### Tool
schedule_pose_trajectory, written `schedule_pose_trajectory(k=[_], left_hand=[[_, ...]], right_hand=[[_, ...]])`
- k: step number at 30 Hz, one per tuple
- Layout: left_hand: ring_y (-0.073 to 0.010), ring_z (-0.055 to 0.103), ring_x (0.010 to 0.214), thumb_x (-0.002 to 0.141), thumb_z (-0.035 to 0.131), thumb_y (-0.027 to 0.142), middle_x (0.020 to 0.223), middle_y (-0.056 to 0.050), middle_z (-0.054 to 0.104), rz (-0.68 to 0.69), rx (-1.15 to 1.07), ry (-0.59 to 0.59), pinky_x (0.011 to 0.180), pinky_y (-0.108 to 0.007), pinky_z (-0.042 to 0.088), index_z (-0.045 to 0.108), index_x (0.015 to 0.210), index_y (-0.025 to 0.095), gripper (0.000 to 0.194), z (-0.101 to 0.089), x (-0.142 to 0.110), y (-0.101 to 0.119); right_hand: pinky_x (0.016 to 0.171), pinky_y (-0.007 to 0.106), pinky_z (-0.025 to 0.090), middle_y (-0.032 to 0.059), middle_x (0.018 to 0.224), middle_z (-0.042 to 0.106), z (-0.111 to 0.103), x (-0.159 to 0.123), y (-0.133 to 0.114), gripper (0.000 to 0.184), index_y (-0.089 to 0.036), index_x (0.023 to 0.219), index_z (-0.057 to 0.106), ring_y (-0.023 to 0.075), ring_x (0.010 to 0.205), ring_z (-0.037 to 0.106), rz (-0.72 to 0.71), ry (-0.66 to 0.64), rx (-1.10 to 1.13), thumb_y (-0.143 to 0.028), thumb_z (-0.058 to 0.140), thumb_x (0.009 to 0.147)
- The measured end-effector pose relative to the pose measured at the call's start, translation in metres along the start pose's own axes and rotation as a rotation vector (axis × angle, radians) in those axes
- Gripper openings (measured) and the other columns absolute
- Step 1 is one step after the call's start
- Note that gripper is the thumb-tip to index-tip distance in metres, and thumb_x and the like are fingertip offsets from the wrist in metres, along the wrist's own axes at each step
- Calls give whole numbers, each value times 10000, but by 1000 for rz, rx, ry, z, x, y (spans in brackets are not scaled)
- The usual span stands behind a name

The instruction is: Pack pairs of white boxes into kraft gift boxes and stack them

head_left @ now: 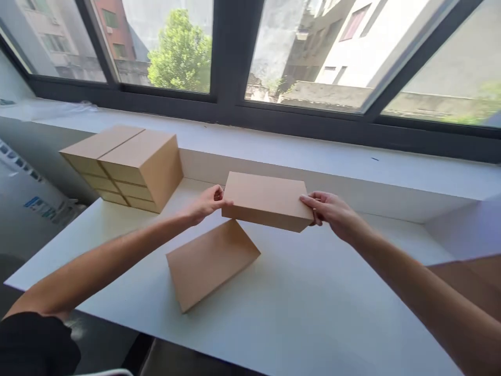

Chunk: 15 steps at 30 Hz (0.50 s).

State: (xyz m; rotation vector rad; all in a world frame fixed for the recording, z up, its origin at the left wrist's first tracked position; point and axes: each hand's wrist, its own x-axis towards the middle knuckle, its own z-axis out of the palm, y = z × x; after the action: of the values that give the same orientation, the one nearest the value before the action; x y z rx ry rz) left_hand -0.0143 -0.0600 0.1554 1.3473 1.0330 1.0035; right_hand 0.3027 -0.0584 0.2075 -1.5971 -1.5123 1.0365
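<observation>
Between my two hands is a brown cardboard box (pixel 266 196), long and flat-topped, near the back of the white table. My left hand (pixel 207 203) pinches its left end. On the right end, my right hand (pixel 326 209) grips with the thumb on top and the fingers curled by the side. Just in front lies a second cardboard box (pixel 211 263), turned at an angle on the tabletop. Whether the held box touches the table is hard to tell.
Several matching boxes (pixel 125 156) are stacked in two columns at the table's back left. A white sill (pixel 274 151) and dark-framed windows run behind the white table (pixel 313 308). Something brown (pixel 469 287) stands at the right edge. A white bag-like object (pixel 31 193) is at far left.
</observation>
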Motion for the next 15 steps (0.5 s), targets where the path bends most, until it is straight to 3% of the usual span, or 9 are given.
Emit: schedule_pose_trajectory(k=[4,7,10,13,15], left_hand=[[-159,537,844,617,837,450,810,7,553,-6,-55,-137,746,-271,390,435,720,199,485,51,10,-19],[-168,552,815,678,804,467,778,5,565,-22,31,-151,728,-283,393,470,707,199,429,78,12,-19],[-192,584,770,723,758,551,751,-22,612,-113,79,-185,714,-318,415,565,683,182,419,101,19,-29],[-246,646,878,709,778,551,917,-86,705,-225,22,-290,779,-361,471,709,849,162,420,117,25,-44],[-274,663,984,701,803,511,1053,-105,717,-214,-42,-339,857,-390,500,723,1033,185,471,124,22,-49]], right_hand=[[389,246,348,-40,545,478,-23,-51,58,500,-220,728,516,105,456,420,51,102,184,-639,779,654],[488,239,437,-23,661,557,-35,-84,82,442,-224,771,557,124,587,510,37,237,308,-586,791,673],[630,238,506,-9,799,625,-44,-107,101,367,-231,781,605,136,733,567,74,260,352,-539,792,711],[640,227,511,-10,862,630,-47,-123,120,327,-238,791,622,136,784,574,100,263,365,-517,784,736],[655,245,530,-2,897,653,-45,-134,130,319,-246,840,626,149,800,600,130,230,370,-525,759,763]])
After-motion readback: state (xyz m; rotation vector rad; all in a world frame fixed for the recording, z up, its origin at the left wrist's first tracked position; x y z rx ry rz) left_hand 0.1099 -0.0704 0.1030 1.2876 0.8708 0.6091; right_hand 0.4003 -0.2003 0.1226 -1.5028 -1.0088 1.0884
